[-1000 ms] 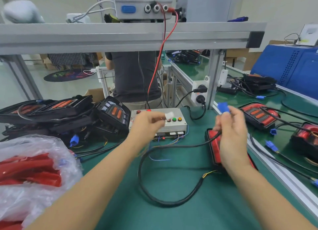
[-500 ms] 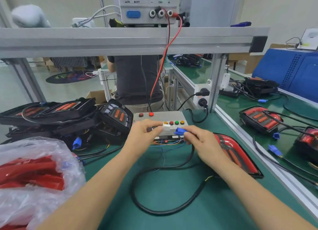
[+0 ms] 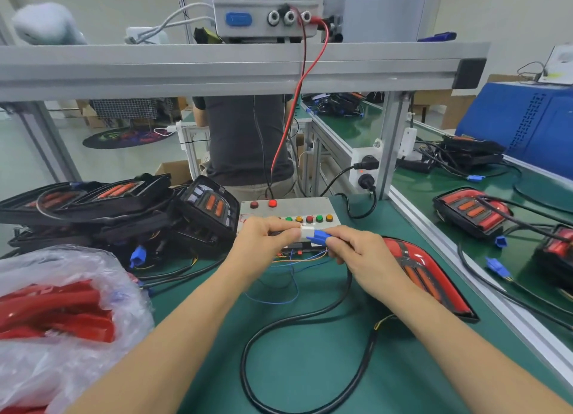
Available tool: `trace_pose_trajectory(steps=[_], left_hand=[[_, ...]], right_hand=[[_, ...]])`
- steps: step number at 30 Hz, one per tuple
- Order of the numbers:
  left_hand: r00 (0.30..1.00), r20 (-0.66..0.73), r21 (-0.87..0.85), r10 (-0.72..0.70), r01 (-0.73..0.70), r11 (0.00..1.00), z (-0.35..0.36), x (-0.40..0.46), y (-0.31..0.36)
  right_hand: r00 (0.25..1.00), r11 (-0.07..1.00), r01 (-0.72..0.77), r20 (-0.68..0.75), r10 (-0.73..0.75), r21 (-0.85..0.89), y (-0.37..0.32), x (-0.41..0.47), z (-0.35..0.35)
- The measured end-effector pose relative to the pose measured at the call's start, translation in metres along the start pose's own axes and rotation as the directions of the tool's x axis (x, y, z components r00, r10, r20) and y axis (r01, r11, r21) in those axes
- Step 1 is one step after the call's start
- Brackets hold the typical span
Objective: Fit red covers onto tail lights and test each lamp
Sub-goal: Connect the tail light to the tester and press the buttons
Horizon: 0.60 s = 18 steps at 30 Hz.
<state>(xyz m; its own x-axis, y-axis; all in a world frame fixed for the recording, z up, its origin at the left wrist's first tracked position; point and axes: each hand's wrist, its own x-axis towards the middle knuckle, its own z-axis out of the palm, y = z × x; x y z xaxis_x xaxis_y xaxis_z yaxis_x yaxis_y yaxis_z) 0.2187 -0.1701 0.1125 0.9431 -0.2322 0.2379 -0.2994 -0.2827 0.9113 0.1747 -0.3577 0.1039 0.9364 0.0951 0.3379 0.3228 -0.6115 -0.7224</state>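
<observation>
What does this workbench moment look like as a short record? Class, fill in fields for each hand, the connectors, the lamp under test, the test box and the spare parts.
left hand: pinches white connector
right hand: pinches blue connector
connectors: end to end, touching; fully mated or not, cannot tell
lamp under test: tail light with red cover, flat on green mat, right of the hands
cable: black cable loops over the mat
test box: behind the hands, one red button lit
spare parts: red covers in plastic bag, left

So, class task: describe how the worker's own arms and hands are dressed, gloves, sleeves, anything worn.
Both forearms are bare to the frame's lower edge, with no sleeves in view. The left hand and right hand wear no gloves. No rings, watch or wristband show on either.
</observation>
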Motion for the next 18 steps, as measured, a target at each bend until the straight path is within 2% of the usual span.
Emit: trace_pose_trajectory(steps=[5, 8, 15, 18], left_hand=[[0.991, 0.131, 0.035, -0.002, -0.003, 0.999, -0.008, 0.004, 0.003], [0.987, 0.159, 0.059, -0.015, 0.006, 0.998, -0.012, 0.006, 0.007], [0.975, 0.218, -0.119, -0.034, 0.061, 0.991, -0.007, 0.003, 0.008], [0.972, 0.228, -0.115, -0.056, 0.084, 0.99, -0.01, 0.004, 0.009]], right_hand=[[0.998, 1.0, -0.019, 0.051, 0.02, -0.017, -0.001, -0.002, -0.003], [0.999, 0.999, -0.02, 0.034, 0.019, 0.031, -0.003, -0.002, -0.004], [0.997, 0.991, -0.058, 0.052, 0.052, 0.119, -0.008, 0.001, 0.002], [0.997, 0.986, -0.075, 0.042, 0.07, 0.151, -0.01, 0.003, 0.008]])
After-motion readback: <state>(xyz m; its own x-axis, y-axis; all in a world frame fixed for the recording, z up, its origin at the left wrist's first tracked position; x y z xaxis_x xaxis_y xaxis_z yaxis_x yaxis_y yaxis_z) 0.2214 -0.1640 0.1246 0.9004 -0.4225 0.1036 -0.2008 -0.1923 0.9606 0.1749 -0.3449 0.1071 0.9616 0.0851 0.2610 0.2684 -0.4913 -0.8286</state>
